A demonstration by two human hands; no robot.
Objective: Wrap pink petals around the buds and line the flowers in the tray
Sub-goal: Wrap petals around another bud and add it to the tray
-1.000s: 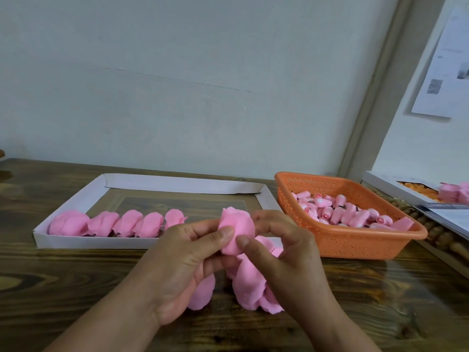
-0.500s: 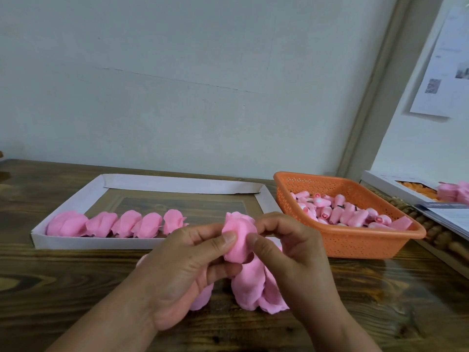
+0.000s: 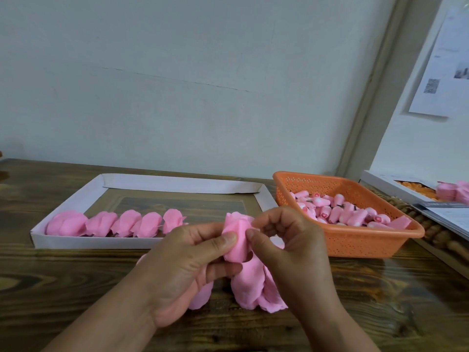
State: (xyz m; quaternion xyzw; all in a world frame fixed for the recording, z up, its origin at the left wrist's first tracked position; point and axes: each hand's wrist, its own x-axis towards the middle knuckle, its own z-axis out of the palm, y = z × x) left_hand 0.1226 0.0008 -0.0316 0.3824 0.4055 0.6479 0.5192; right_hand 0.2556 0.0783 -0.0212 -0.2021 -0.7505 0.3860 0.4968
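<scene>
1. Dark-stained wooden desk (image 3: 76, 288), grain visible, carrying every item below; a pale wall stands behind it.
2. Shallow white cardboard tray (image 3: 177, 183), far left on the desk. Five finished pink petal-wrapped flowers (image 3: 119, 223) lie in one row along its near wall, from the left corner toward the middle; the right part of that wall is hidden by the hands.
3. Orange perforated plastic basket (image 3: 368, 243), far right, just beside the tray. It holds a heap of small pink rolled buds (image 3: 340, 212), too many and too overlapped to count.
4. Left hand (image 3: 185, 270), near centre: thumb and fingers (image 3: 223, 243) curled round one pink flower in progress (image 3: 237, 240), held upright above the desk.
5. Right hand (image 3: 291, 252): thumb and forefinger pinch the same flower from the right, remaining fingers curled narrow.
6. Loose soft pink petals (image 3: 248, 285) hang below and between the two hands, partly screened by them; their number cannot be told.
7. White flat box with orange contents (image 3: 396, 185) and further pink pieces at the far right edge, cut off by the frame.
8. Printed paper sheet (image 3: 441, 72) fixed on the right-hand wall.
</scene>
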